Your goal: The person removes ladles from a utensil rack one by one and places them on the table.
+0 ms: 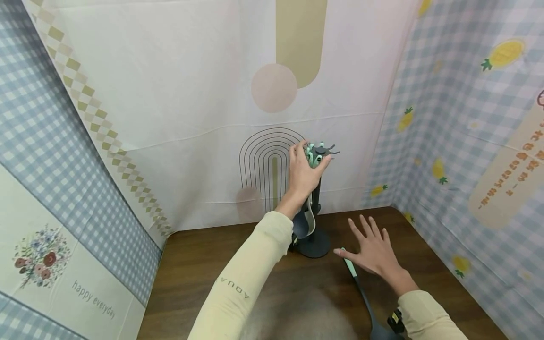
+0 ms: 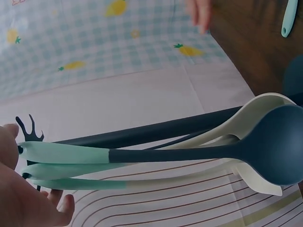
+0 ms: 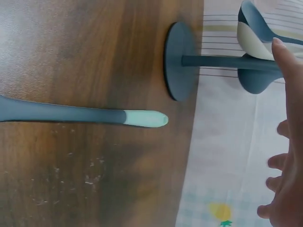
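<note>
My left hand (image 1: 303,174) grips the top of a dark utensil rack (image 1: 314,244), thumb and fingers spread around the bunched mint handle ends. From its hooks hang a dark ladle (image 2: 274,146) and cream utensils (image 2: 265,106) behind it, heads down. In the left wrist view the thumb lies right at the ladle's handle end (image 2: 66,152). Fingers spread, my right hand (image 1: 376,250) hovers over the table's right side and holds nothing. Below it lies a dark long-handled utensil (image 1: 362,293) with a mint grip (image 3: 147,118); its broad head is partly cut off at the lower edge.
The brown wooden table (image 1: 204,274) ends at a pale patterned cloth (image 1: 191,94) hung behind the rack. Checked cloth with pineapples (image 1: 450,141) stands along the right, and another checked cloth (image 1: 63,141) along the left.
</note>
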Available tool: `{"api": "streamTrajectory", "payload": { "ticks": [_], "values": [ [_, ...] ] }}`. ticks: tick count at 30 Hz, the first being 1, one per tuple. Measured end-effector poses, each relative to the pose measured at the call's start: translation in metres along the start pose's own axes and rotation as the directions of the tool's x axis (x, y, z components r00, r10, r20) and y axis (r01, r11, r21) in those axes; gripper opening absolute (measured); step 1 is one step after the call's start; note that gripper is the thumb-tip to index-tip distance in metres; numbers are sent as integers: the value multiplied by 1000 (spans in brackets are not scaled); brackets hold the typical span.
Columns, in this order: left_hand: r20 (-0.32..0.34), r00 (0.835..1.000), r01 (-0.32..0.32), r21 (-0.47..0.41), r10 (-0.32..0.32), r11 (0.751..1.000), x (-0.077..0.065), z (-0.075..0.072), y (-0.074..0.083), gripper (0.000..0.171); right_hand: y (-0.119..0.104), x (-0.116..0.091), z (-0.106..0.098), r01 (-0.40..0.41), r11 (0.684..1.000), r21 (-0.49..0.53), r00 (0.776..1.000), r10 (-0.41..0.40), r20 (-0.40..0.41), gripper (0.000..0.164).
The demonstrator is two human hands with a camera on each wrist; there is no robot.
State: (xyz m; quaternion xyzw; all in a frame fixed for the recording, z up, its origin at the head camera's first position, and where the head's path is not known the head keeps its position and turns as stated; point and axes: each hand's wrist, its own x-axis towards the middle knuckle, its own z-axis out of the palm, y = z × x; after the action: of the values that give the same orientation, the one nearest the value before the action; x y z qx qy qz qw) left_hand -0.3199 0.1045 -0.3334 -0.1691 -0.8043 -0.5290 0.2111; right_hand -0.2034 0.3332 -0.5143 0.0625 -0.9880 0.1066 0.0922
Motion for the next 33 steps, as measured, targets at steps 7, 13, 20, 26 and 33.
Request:
{"api": "streamTrajectory", "payload": {
  "ticks": [7, 13, 20, 26, 33],
  "values": [
    [-22, 999, -25, 10, 25, 1000, -1, -1, -6, 75, -9, 4, -5, 24, 1000, -9, 998, -25, -58, 115],
    [-50, 999, -13, 35, 15, 999, -2, -2, -6, 73, -14, 4, -8, 18, 1000, 6, 998, -18, -52, 115],
    [-46, 999, -15, 14, 15, 1000, -2, -3, -7, 68, -16, 6, -11, 4, 1000, 31, 998, -2, -63, 114],
    [-6, 1000, -8, 32, 8, 999, 0, -3, -10, 65, -18, 8, -15, 14, 999, 33, 997, -11, -77, 115],
    [92, 995, -47, 71, 40, 996, 5, -6, -14, 63, -20, 10, -20, 26, 1000, 10, 997, -25, -76, 115]
  ]
}}
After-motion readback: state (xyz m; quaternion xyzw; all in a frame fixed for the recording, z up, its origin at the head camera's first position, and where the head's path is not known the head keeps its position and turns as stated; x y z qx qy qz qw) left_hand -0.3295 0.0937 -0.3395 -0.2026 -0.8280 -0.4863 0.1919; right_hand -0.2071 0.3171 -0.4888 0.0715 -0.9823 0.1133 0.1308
